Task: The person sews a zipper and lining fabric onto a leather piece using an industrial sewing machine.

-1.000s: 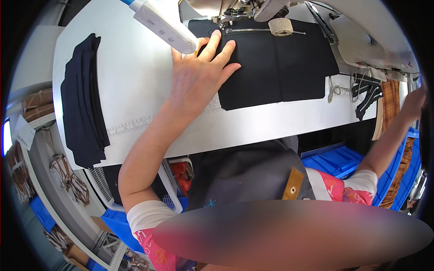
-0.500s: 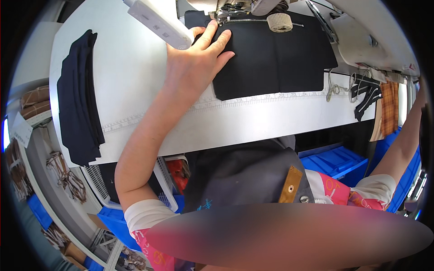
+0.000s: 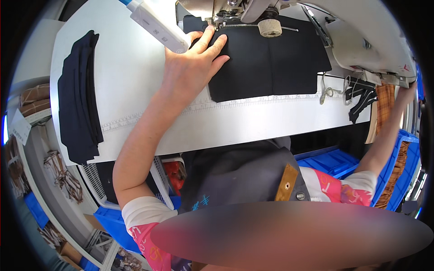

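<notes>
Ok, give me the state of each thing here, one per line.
Left hand: flat, fingers spread, pressing the cloth.
Black fabric panel: lying flat, top edge under the sewing machine.
Stack of dark fabric pieces: piled, untouched.
Right hand: stretched out right, grip unclear.

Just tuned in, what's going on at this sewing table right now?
A person sits at a sewing machine. The left hand lies flat on a black fabric piece with a zipper along its far edge, under the machine head. The right hand reaches far right, off the white table. A stack of dark fabric pieces lies at the left.
</notes>
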Motion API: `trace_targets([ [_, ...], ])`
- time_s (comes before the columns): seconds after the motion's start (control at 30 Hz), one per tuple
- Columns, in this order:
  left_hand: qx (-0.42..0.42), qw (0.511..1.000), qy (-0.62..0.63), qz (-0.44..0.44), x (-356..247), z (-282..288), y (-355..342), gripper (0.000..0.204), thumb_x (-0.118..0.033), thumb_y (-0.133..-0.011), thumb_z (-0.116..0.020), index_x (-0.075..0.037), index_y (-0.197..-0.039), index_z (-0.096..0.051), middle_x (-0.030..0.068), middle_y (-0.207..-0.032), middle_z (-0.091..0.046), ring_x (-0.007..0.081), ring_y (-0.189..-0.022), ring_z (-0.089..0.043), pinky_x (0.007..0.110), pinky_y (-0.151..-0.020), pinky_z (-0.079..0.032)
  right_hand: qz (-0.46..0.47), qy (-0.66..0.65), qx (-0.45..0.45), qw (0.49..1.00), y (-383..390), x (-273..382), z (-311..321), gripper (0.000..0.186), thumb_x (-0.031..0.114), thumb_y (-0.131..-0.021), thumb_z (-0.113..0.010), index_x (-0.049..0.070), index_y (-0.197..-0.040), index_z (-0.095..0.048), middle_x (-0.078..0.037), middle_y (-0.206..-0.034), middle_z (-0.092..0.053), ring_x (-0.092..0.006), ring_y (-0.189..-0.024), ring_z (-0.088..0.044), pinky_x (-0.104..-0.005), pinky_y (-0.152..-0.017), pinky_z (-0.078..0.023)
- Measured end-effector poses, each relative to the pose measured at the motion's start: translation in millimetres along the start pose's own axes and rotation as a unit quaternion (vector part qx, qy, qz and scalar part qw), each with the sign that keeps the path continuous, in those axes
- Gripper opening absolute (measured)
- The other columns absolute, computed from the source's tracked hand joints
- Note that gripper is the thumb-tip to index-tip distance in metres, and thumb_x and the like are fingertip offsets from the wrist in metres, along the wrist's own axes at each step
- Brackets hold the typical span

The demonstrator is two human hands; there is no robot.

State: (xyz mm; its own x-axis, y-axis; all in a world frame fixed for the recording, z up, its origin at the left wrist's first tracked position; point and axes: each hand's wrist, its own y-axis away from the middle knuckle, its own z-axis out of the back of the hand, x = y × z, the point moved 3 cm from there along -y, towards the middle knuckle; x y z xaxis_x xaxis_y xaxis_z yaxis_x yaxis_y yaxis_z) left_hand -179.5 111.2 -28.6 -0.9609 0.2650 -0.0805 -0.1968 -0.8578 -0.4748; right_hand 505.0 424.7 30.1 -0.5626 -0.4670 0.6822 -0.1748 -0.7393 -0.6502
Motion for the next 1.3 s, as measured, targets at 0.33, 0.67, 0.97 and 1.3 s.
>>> trace_targets([
  [0.33, -0.037, 0.999, 0.010, -0.010, 24.0, -5.4, 25.9, 0.038, -0.033, -0.080, -0.075, -0.016, -0.113, -0.070, 0.0038, -0.120, -0.067, 0.0181, -0.102, -0.061, 0.041, -0.084, -0.046, -0.215, -0.068, -0.076, 0.971, -21.8, 117.5, -22.2, 0.050, 0.036, -0.101, -0.043, 0.000, -0.135, -0.050, -0.016, -0.131, -0.058, -0.0285, -0.120, -0.056, -0.0426, -0.099, -0.047],
  [0.67, 0.008, 0.998, 0.050, 0.025, 23.2, -6.5, 24.2, 0.039, -0.032, -0.084, -0.072, -0.018, -0.120, -0.068, 0.0040, -0.128, -0.064, 0.0230, -0.111, -0.061, 0.059, -0.108, -0.030, -0.319, 0.031, -0.013, 0.947, -49.1, 119.0, -18.5, 0.045, 0.028, -0.100, -0.051, -0.003, -0.132, -0.052, -0.015, -0.122, -0.063, -0.0287, -0.115, -0.061, -0.0410, -0.098, -0.050],
  [0.97, 0.006, 0.994, 0.093, 0.057, 23.5, -12.5, 23.4, 0.037, -0.032, -0.084, -0.072, -0.019, -0.119, -0.069, 0.0043, -0.127, -0.064, 0.0226, -0.110, -0.061, 0.059, -0.108, -0.031, -0.145, -0.079, -0.124, 0.978, 83.9, 122.4, -79.7, 0.060, 0.042, -0.098, -0.039, -0.003, -0.137, -0.045, -0.021, -0.133, -0.053, -0.0376, -0.122, -0.053, -0.0519, -0.100, -0.049],
  [1.3, 0.012, 0.998, 0.054, 0.040, 26.9, -9.6, 30.1, 0.041, -0.032, -0.084, -0.072, -0.022, -0.123, -0.067, 0.0019, -0.130, -0.062, 0.0239, -0.111, -0.060, 0.057, -0.106, -0.035, 0.191, -0.168, -0.093, 0.963, 158.5, 252.2, -102.0, 0.023, 0.012, -0.096, -0.052, -0.007, -0.107, -0.060, -0.021, -0.113, -0.065, -0.0276, -0.101, -0.064, -0.0379, -0.086, -0.052],
])
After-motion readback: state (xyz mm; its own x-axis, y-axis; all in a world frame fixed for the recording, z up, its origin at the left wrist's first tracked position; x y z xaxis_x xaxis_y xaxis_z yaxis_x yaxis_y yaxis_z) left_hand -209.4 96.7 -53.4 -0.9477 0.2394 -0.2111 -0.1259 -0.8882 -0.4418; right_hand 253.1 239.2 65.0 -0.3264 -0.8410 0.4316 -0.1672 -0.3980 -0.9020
